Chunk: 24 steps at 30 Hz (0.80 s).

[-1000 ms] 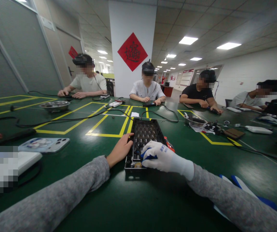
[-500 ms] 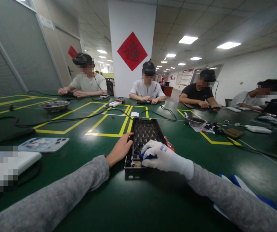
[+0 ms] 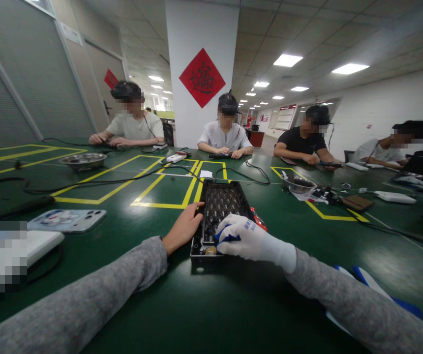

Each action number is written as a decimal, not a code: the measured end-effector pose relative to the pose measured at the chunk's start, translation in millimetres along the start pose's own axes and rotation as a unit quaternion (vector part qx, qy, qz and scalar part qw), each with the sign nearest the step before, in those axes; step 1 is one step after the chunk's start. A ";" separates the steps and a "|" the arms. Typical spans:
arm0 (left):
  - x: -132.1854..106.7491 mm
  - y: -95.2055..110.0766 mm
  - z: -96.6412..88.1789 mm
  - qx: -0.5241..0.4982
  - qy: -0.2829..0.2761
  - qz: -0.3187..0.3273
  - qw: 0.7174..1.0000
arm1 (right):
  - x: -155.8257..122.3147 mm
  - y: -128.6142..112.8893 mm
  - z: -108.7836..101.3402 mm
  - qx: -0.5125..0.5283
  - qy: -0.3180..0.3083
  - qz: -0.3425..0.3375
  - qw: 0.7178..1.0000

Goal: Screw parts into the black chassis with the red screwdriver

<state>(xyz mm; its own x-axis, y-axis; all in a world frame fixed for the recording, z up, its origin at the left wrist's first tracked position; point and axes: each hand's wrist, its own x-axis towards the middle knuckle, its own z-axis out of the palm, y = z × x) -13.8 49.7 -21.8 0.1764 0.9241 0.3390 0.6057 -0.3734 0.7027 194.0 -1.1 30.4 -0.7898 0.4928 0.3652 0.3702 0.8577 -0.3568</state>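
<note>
A long black casing (image 3: 233, 194) lies on the table in front of me, with rows of small shiny parts inside and a yellowish piece (image 3: 210, 250) at its near end. My bare left hand (image 3: 185, 226) grips its left wall, fingers bent over the rim. In a white glove with blue fingertips, my right hand (image 3: 243, 238) reaches over the near right part of the casing. Its fingers are curled and pressed together inside; what they hold is hidden. Beside the casing's right wall lies a red object (image 3: 258, 219), partly covered by the glove.
To the left lie a phone (image 3: 67, 221) and a pixelated white device (image 3: 45, 246). A metal bowl (image 3: 83, 161) stands farther back. Another bowl (image 3: 298, 183) with loose parts is at right. Spare gloves (image 3: 374, 285) lie under my right forearm. Cables cross the table; several people sit opposite.
Both my hands and the casing stay almost exactly in place. Across the table at right, a person's hands and the object in them have shifted slightly.
</note>
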 end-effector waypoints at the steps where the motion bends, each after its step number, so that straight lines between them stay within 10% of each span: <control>1: -0.1 -0.1 0.2 0.000 0.000 0.000 1.000 | 0.0 0.4 0.0 0.003 -0.003 -0.002 1.000; 24: 0.5 -2.0 -0.6 0.000 0.010 0.005 1.000 | 5.8 -7.2 -12.8 0.084 0.105 0.114 0.984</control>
<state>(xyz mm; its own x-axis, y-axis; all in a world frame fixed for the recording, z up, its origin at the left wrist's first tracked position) -15.4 50.9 -22.6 0.1675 0.9186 0.3579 0.6041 -0.3825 0.6991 193.0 -2.5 46.0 -0.5705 0.7046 0.4220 0.4265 0.6932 -0.5809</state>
